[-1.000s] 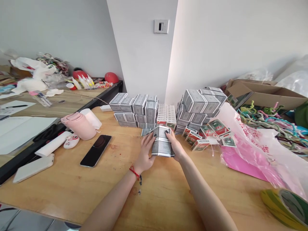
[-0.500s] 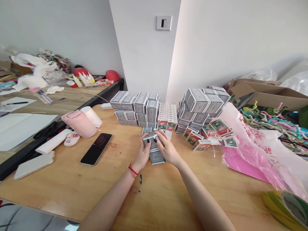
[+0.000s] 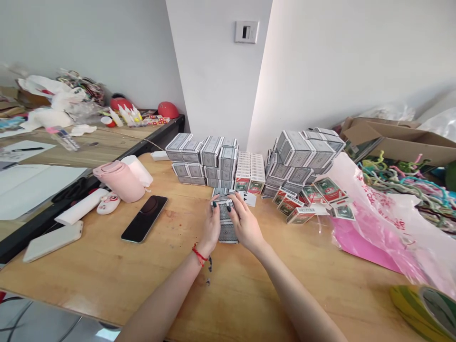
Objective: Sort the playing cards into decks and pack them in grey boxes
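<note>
My left hand point(image 3: 211, 225) and my right hand point(image 3: 245, 224) close around a pack of grey-backed playing cards point(image 3: 228, 232) on the wooden table point(image 3: 107, 270). Their fingers meet over the pack's far end and hide most of it. A red string bracelet point(image 3: 199, 254) circles my left wrist. Just beyond my right fingertips lies a loose white card point(image 3: 248, 198), showing its face. A few more grey-backed cards point(image 3: 220, 192) sit at the far side of my hands.
Stacked grey card boxes point(image 3: 203, 156) and red-and-white boxes point(image 3: 249, 173) stand close behind the hands, with more boxes point(image 3: 301, 161) to the right. A black phone point(image 3: 144, 218) and pink flask point(image 3: 119, 183) lie left; a pink plastic bag point(image 3: 377, 223) lies right.
My hands have drawn closer together over the pack, which looks narrower and more squared than one second ago. The loose white card has appeared beyond them. The whole view has shifted slightly.
</note>
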Demonstrator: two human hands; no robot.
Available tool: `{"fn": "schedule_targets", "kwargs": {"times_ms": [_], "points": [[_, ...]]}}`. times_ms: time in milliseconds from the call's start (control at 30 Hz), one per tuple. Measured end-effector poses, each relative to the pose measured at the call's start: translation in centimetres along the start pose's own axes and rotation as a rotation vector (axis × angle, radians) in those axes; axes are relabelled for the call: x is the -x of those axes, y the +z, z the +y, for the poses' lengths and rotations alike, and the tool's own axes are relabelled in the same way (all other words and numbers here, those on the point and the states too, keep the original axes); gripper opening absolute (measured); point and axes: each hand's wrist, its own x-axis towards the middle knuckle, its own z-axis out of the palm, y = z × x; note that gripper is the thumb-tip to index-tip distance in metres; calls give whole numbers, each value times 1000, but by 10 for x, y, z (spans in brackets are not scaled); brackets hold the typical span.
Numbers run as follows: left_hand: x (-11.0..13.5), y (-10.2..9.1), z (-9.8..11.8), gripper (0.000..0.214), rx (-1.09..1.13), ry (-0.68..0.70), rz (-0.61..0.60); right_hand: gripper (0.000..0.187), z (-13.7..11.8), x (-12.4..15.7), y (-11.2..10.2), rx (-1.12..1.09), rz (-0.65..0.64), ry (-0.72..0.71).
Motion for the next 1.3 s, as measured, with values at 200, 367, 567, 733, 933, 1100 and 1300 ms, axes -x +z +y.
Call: {"fn": "schedule_targets", "kwargs": {"times_ms": [200, 367, 567, 733, 933, 1100, 1300], "points": [[-5, -3, -3, 42, -44, -11, -43, 40, 6, -6, -15, -39, -102, 8], [-5, 1, -1, 45, 36, -83, -29, 39, 8, -9, -23, -177, -134, 12], [-1, 1, 2, 44, 88, -83, -47, 42, 9, -9, -18, -202, -107, -15], [1, 1, 2, 42, 125, -40, -33, 45, 7, -5, -11, -156, -96, -1], [3, 3, 3, 42, 132, -31, -17, 44, 0, -3, -14, -149, -98, 7], [4, 4, 2, 42, 106, 5, 5, 42, -2, -2, -14, -166, -89, -1], [7, 5, 0, 38, 125, 79, 9, 39, -4, -1, -15, -203, -89, -10]]}}
